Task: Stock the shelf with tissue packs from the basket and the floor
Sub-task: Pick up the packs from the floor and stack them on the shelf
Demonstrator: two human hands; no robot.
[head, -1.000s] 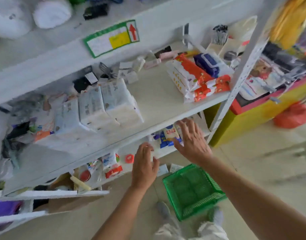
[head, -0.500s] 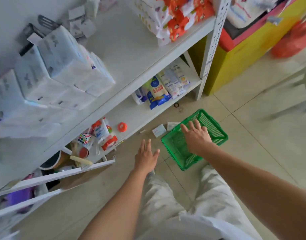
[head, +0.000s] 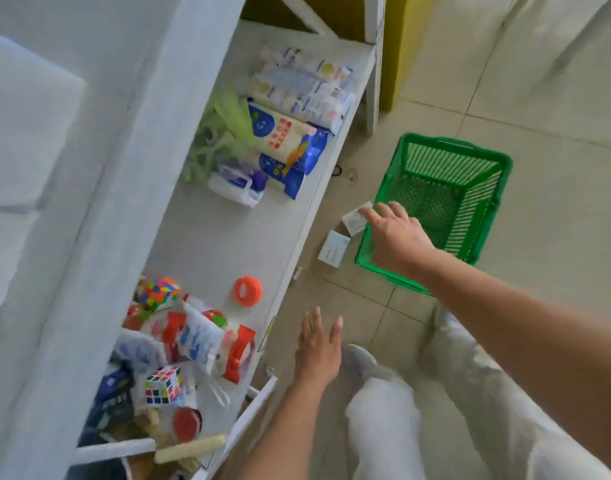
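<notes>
One tissue pack [head: 355, 220] at right grip [head: 397, 237] fingertips | second pack [head: 333, 249] just beside

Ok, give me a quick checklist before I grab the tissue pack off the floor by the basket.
Right hand at first tissue pack: ok, fingertips at its edge.
Grip closed: not ok, fingers extended.
Second pack on floor: ok, lying free.
Green basket empty: ok, no packs visible.
Left hand free: ok, open.
Room on bottom shelf: ok, bare patch mid-shelf.
</notes>
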